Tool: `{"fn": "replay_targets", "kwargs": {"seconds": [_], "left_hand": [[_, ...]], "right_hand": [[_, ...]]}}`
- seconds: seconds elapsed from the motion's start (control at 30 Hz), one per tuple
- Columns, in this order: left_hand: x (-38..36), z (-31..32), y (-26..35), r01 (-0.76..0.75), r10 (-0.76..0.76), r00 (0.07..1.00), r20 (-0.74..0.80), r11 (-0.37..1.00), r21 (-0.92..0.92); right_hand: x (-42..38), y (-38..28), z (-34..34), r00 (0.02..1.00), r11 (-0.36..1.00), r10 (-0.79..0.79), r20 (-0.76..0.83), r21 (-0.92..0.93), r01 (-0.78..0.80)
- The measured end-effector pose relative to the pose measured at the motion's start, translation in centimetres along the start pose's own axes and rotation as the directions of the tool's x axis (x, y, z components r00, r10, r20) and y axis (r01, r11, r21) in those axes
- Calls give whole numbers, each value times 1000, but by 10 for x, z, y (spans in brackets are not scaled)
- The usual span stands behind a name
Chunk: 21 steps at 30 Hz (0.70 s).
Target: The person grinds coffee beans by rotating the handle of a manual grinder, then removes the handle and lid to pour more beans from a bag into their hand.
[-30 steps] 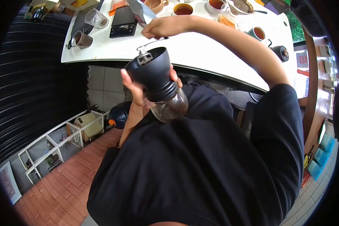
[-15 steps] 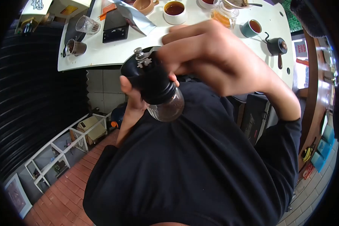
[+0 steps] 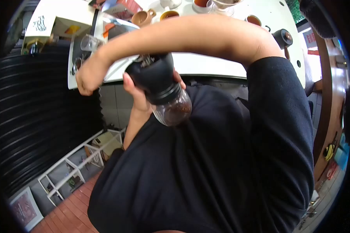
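Observation:
My left hand (image 3: 136,93) wraps around a hand coffee grinder (image 3: 153,77), thumb on the near side and fingertips showing at the far side. The grinder has a black body and hopper and leans over my lap. Brown grounds lie in its clear glass jar (image 3: 171,112). My right arm reaches across above the grinder. The closed right hand (image 3: 92,73), slightly blurred, is at the outer end of the metal crank (image 3: 118,69); its knob is hidden in the fingers. The forearm covers part of the grinder's top.
On the white table (image 3: 206,65) stand a brown cup (image 3: 142,18), a dark kettle-like pot (image 3: 282,38) and a tea-filled cup (image 3: 254,20). A glass (image 3: 90,43) stands at the left edge. A white frame shelf (image 3: 79,167) is low on the left.
My right hand has swung from the right of the grinder across to its left, turning the crank with it. The left hand keeps holding the grinder. The view has shifted slightly.

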<state>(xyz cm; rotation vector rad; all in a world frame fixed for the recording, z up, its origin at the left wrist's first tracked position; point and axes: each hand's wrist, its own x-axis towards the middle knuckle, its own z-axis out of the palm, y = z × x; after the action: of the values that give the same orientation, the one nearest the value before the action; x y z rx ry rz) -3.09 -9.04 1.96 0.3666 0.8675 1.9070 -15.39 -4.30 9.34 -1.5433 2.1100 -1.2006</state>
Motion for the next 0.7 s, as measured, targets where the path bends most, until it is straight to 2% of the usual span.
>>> {"fn": "replay_targets", "kwargs": {"seconds": [0.03, 0.1, 0.17, 0.2, 0.27, 0.33, 0.37, 0.4, 0.43, 0.47, 0.5, 0.53, 0.57, 0.6, 0.63, 0.67, 0.7], "left_hand": [[-7, 0, -2, -19, 19, 1000, 22, 1000, -20], [-9, 1, -2, 1, -1, 1000, 3, 1000, -12], [-13, 7, 1, -118, 110, 992, 55, 981, 154], [-19, 1, 3, -149, 130, 985, 112, 972, 182], [-23, -7, 0, -141, 138, 988, 73, 989, 41], [-21, -10, -1, -170, 170, 985, 33, 985, -17], [-23, -13, -3, -156, 153, 988, -32, 977, -148], [-26, -15, -5, -143, 121, 988, -95, 950, -278], [-28, -19, -6, -153, 126, 986, -111, 945, -288], [-29, -22, -6, -119, 107, 992, -65, 971, -207], [-32, -25, -7, -78, 76, 997, -21, 989, -124], [-34, -27, -9, -72, 68, 997, -32, 988, -136], [-34, -27, -11, -85, 78, 996, -47, 984, -157], [-33, -26, -12, -97, 88, 994, -59, 980, -173], [-32, -26, -11, -110, 98, 993, -69, 977, -181], [-30, -26, -9, -121, 109, 991, -75, 976, -183], [-28, -28, -9, -92, 86, 995, -54, 990, -109]], "right_hand": [[1, 10, -3, 994, 988, 97, 46, 112, -102], [-6, 17, 2, 991, 951, 78, 106, 289, -106], [-19, 20, -4, 950, 951, 301, 83, 51, -305], [-35, 33, -3, 949, 950, 301, 92, 55, -307], [-84, 80, -5, 963, 965, 260, 65, -38, -258], [-131, 75, -2, 966, 961, 258, 28, -110, -254], [-147, 58, 8, 889, 891, 451, -74, 92, -444], [-163, 44, 13, 790, 793, 596, -144, 262, -551], [-179, 26, 10, 804, 815, 580, -132, 104, -571], [-188, 15, 13, 779, 774, 616, -122, 281, -568], [-192, 2, 27, 704, 788, 616, -355, 301, -537], [-197, -13, 21, 702, 817, 564, -434, 175, -549], [-198, -37, 0, 783, 825, 527, -329, -24, -565], [-201, -62, -2, 830, 899, 405, -384, -1, -438], [-200, -83, 6, 790, 884, 460, -406, 123, -452], [-198, -97, 9, 839, 918, 385, -384, 60, -393], [-199, -109, 22, 787, 946, 318, -528, 117, -304]]}}
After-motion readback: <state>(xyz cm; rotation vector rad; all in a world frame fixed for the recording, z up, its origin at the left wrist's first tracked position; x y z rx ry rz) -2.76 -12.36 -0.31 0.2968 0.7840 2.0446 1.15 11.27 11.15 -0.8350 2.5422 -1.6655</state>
